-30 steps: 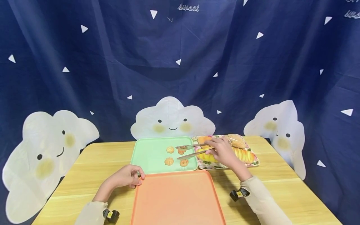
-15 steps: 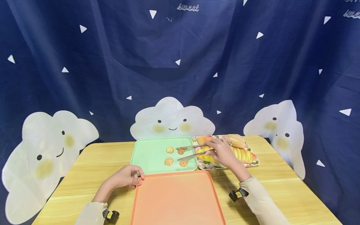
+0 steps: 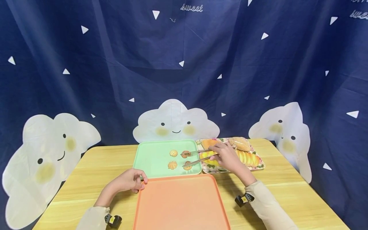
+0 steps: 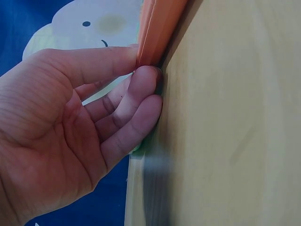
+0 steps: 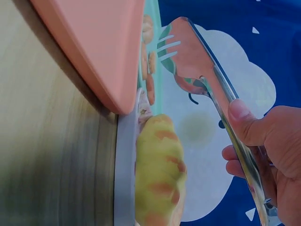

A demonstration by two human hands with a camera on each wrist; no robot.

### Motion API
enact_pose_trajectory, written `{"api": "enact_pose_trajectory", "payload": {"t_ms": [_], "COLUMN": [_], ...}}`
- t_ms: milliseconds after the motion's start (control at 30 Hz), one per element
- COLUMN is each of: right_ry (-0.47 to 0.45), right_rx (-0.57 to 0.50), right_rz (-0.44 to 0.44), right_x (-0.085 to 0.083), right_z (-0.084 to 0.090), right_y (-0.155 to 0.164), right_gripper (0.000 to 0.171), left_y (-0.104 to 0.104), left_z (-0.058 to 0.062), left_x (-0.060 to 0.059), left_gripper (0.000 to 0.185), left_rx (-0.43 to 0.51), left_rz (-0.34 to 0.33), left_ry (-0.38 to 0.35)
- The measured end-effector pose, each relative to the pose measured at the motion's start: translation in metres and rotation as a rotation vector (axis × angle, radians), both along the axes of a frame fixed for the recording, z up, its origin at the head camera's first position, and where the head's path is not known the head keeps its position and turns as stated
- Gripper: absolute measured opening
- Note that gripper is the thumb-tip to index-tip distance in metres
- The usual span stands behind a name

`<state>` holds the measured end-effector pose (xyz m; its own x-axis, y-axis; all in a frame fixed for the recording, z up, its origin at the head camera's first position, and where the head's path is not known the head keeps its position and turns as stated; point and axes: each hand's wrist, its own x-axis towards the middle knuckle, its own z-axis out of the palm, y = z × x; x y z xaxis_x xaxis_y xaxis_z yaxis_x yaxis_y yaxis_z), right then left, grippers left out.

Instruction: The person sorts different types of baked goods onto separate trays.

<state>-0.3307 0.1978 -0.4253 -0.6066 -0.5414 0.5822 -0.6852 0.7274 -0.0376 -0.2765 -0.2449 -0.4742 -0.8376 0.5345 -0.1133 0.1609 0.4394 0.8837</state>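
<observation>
Gripping a pair of shiny metal tongs [image 3: 198,155], the right hand [image 3: 227,155] reached from above the floral tray [image 3: 260,166] toward the mint-green tray [image 3: 149,158] in the head view; the tong arms stood apart, their tips beside the two right-hand cookies [image 3: 186,154] of four small ridged, flower-shaped ones. Smooth glossy bread rolls [image 3: 247,157] lay on the floral tray, partly hidden behind that hand. The left hand [image 3: 129,180] rested on the wooden table [image 3: 86,179] with its curled fingers at the far left corner of the matte orange tray [image 3: 181,204]. From the left wrist, the thumb and curled fingers [image 4: 141,94] pinched the orange tray's thin rim [image 4: 157,28] against the grained wood; the rest of the tray was cut off. From the right wrist, the thumb and fingers [image 5: 249,127] clamped the mirror-bright tongs [image 5: 202,66], whose forked tip hung over the green tray; the cookies [image 5: 149,61] looked blurred here, so contact with them probably could not be judged. A yellow striped roll [image 5: 157,174] sat near the rounded orange corner.
</observation>
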Motion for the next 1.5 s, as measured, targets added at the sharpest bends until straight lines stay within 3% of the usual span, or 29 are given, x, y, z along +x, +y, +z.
{"api": "enact_pose_trajectory", "payload": {"t_ms": [333,667,900,1333,1500], "right_ry": [-0.063,-0.065,-0.086,-0.118,-0.185], "right_rx": [0.013,0.033,0.056,0.079,0.033], "right_rz": [-0.012,0.077,0.072,0.069,0.062], "right_x": [0.004,0.004,0.012,0.022,0.031], "right_z": [0.002,0.006,0.016,0.034,0.034], "right_y": [-0.001,0.005,0.011,0.048,0.069], "right_gripper": [0.044,0.053,0.061,0.05,0.052], "left_y": [0.0,-0.002,-0.003,-0.002,-0.001], "left_z": [0.0,-0.003,-0.003,0.0,0.0], "left_x": [0.001,-0.001,-0.001,-0.002,0.0], "left_gripper": [0.015,0.015,0.017,0.017,0.018], "left_rx": [0.002,0.01,0.039,0.038,0.043], "left_rz": [0.002,-0.001,-0.016,-0.014,-0.012], "left_ry": [-0.005,-0.003,-0.027,-0.03,-0.045]}}
